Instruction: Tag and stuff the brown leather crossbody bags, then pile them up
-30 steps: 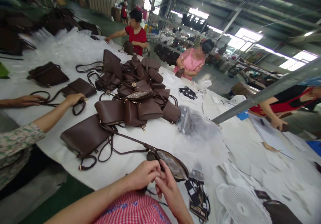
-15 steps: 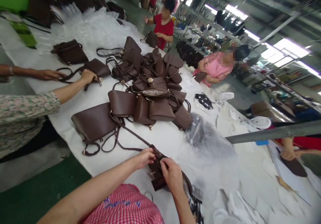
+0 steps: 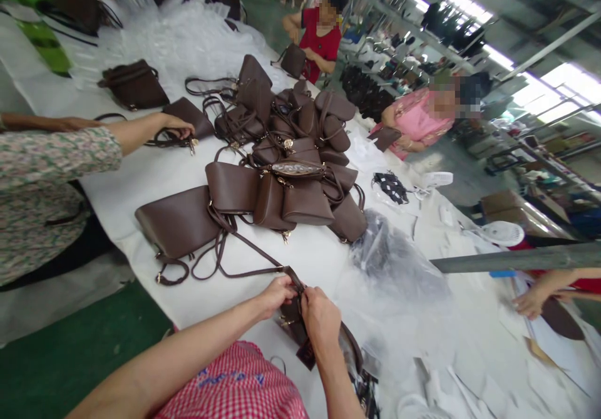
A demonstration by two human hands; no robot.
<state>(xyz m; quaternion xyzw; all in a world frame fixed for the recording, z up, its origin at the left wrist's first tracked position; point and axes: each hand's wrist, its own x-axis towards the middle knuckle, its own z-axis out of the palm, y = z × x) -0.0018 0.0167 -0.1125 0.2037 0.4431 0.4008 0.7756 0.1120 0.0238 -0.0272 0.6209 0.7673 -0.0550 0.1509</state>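
At the near table edge, a dark brown handbag (image 3: pixel 292 325) lies between my hands and is partly covered by them. My left hand (image 3: pixel 277 296) pinches it near the end of its strap (image 3: pixel 256 248), which runs up and left toward other bags. Close beside it, my right hand (image 3: pixel 322 320) is closed on the bag's upper edge; the exact spot under the fingers is hidden. A small dark tag (image 3: pixel 306 355) hangs below the right hand. Just beyond lies a large heap of brown bags (image 3: pixel 307 201), the closest of them a wide brown bag (image 3: pixel 176 222).
On the left, a co-worker's hand (image 3: pixel 177 126) rests on another brown bag (image 3: pixel 195 118). Clear plastic bags (image 3: pixel 394 268) and a metal pole (image 3: pixel 511 258) are at right. White fans (image 3: pixel 502 233) stand along the table. People across the table hold brown pieces.
My hands stay at the bag, the right fingers now closer to the left ones. The dark tag has swung down and right. The co-worker at left has shifted a hand along their bag.
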